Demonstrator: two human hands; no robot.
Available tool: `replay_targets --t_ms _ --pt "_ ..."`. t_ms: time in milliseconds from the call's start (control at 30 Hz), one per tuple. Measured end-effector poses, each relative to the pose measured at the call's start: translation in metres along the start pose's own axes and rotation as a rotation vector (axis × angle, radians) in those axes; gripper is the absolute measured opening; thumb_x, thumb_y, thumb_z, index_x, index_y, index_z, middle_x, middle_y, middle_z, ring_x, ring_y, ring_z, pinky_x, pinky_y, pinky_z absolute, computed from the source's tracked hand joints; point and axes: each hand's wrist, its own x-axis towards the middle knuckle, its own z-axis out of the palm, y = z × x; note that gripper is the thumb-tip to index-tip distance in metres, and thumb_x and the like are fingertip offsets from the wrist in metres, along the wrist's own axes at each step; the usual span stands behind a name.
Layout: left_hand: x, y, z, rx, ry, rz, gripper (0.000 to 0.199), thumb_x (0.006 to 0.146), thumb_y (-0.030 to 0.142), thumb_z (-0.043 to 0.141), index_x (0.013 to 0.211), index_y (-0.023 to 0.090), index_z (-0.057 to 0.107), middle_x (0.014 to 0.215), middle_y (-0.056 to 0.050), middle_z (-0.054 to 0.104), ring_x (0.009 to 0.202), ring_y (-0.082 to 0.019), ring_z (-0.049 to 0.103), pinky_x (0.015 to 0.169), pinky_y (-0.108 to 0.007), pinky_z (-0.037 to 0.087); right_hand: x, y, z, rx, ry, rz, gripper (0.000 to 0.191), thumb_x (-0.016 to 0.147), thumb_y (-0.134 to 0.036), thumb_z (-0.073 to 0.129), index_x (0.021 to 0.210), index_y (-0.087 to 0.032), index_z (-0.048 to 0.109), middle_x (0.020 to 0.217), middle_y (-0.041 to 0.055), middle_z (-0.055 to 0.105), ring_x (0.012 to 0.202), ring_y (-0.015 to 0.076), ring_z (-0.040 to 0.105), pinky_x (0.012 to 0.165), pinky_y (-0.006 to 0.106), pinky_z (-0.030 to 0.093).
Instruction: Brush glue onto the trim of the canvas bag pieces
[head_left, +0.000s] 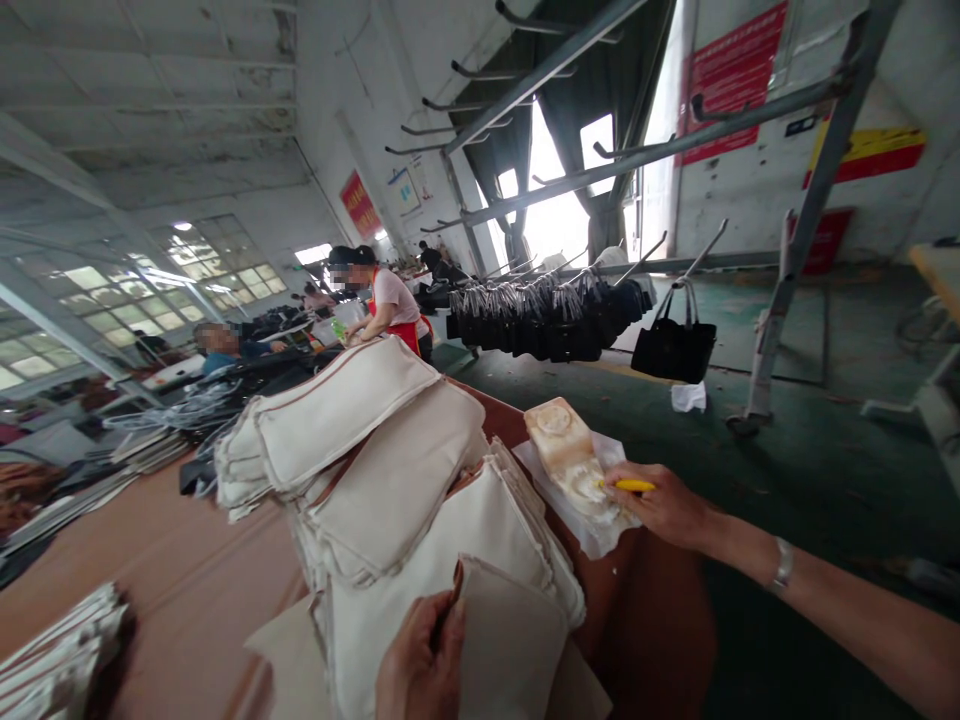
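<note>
My left hand [421, 655] pinches the edge of a cream fabric panel [510, 635] in front of me. Under and beyond that panel lies a heap of cream sewn bag pieces [405, 470] with brown seams. On the right, my right hand [667, 507] grips a yellow-handled tool [636, 486]. The tool's tip is in white paste [589, 484] at the near end of a stained, cut-open plastic container [556, 428]. What the tip looks like is hidden by the paste. A white sheet [600, 540] lies under the container at the table's edge.
The brown table [195, 560] carries another stack of cream pieces [64, 650] at near left. Dark bags [555, 325] hang from a metal rack [806, 200] beyond the table, with one black tote [673, 345] apart. A co-worker in a red apron [405, 332] stands at the far side.
</note>
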Motion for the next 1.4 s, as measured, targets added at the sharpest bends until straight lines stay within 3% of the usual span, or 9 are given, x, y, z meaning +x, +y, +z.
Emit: replay_targets --t_ms 200,300,367,467,600,867,1067,1200,1400 --pt "-0.007 0.009 0.003 -0.224 -0.044 -0.131 0.047 0.083 0.056 0.059 0.104 0.016 0.071 0.084 -0.003 0.073 0.08 -0.021 0.066 0.07 -0.026 0.051 -0.031 -0.02 -0.009 -0.019 -0.092 -0.126 0.017 0.092 -0.031 0.059 0.097 -0.02 0.072 0.095 0.0085 0.071 0.086 0.0233 0.065 0.082 0.036 0.048" --pt "-0.012 0.011 0.007 -0.312 -0.023 -0.137 0.048 0.079 0.058 0.064 0.101 0.017 0.073 0.079 -0.002 0.072 0.076 -0.019 0.063 0.068 -0.024 0.048 -0.031 -0.046 -0.006 0.189 0.063 0.074 0.019 0.094 -0.037 0.058 0.097 -0.02 0.066 0.075 0.0026 0.065 0.061 0.0154 0.057 0.058 0.027 0.046" --pt "-0.015 0.013 0.01 -0.352 -0.032 -0.121 0.047 0.077 0.058 0.066 0.099 0.017 0.074 0.078 -0.001 0.071 0.074 -0.017 0.061 0.066 -0.023 0.047 -0.027 -0.069 0.001 0.475 0.103 0.238 0.023 0.097 -0.043 0.055 0.096 -0.02 0.059 0.056 -0.0051 0.05 0.043 0.0101 0.04 0.042 0.022 0.033" --pt "-0.02 0.015 0.015 -0.379 -0.045 -0.101 0.044 0.077 0.057 0.068 0.097 0.018 0.075 0.076 -0.001 0.069 0.072 -0.016 0.059 0.064 -0.022 0.046 -0.02 -0.103 0.017 0.769 0.032 0.278 0.027 0.096 -0.046 0.056 0.095 -0.019 0.053 0.047 -0.0095 0.039 0.038 0.0075 0.029 0.038 0.02 0.023" --pt "-0.027 0.018 0.018 -0.343 -0.054 -0.052 0.043 0.078 0.057 0.066 0.095 0.019 0.075 0.076 -0.001 0.064 0.073 -0.017 0.059 0.065 -0.023 0.046 -0.012 -0.129 0.039 0.739 -0.086 0.249 0.032 0.093 -0.049 0.059 0.089 -0.018 0.053 0.046 -0.0085 0.043 0.037 0.0066 0.031 0.037 0.019 0.021" --pt "-0.034 0.028 0.016 -0.269 -0.097 0.035 0.05 0.083 0.063 0.058 0.093 0.018 0.077 0.077 -0.004 0.062 0.072 -0.017 0.058 0.068 -0.023 0.047 0.003 -0.13 0.044 0.738 0.037 0.219 0.031 0.092 -0.047 0.06 0.087 -0.018 0.053 0.045 -0.0089 0.042 0.036 0.0069 0.031 0.038 0.02 0.023" --pt "-0.034 0.029 0.018 -0.251 -0.172 0.067 0.043 0.086 0.058 0.057 0.095 0.02 0.076 0.077 -0.004 0.063 0.075 -0.018 0.061 0.071 -0.024 0.048 -0.005 -0.133 0.043 0.644 -0.078 0.234 0.032 0.092 -0.048 0.059 0.085 -0.017 0.054 0.046 -0.0079 0.041 0.038 0.0074 0.032 0.038 0.02 0.022" --pt "-0.036 0.026 0.02 -0.208 -0.176 0.115 0.043 0.087 0.058 0.056 0.092 0.02 0.075 0.078 -0.005 0.066 0.076 -0.018 0.062 0.071 -0.024 0.05 0.001 -0.135 0.038 0.547 0.029 0.188 0.032 0.09 -0.048 0.061 0.085 -0.017 0.056 0.05 -0.0057 0.045 0.041 0.0093 0.038 0.04 0.022 0.029" --pt "-0.045 0.017 0.025 -0.048 -0.013 0.449 0.016 0.091 0.032 0.059 0.085 0.021 0.069 0.073 -0.003 0.063 0.063 -0.012 0.06 0.058 -0.019 0.046 0.01 -0.135 0.031 0.688 0.02 0.22 0.031 0.09 -0.047 0.062 0.086 -0.017 0.055 0.045 -0.0083 0.042 0.037 0.0072 0.032 0.038 0.021 0.024"
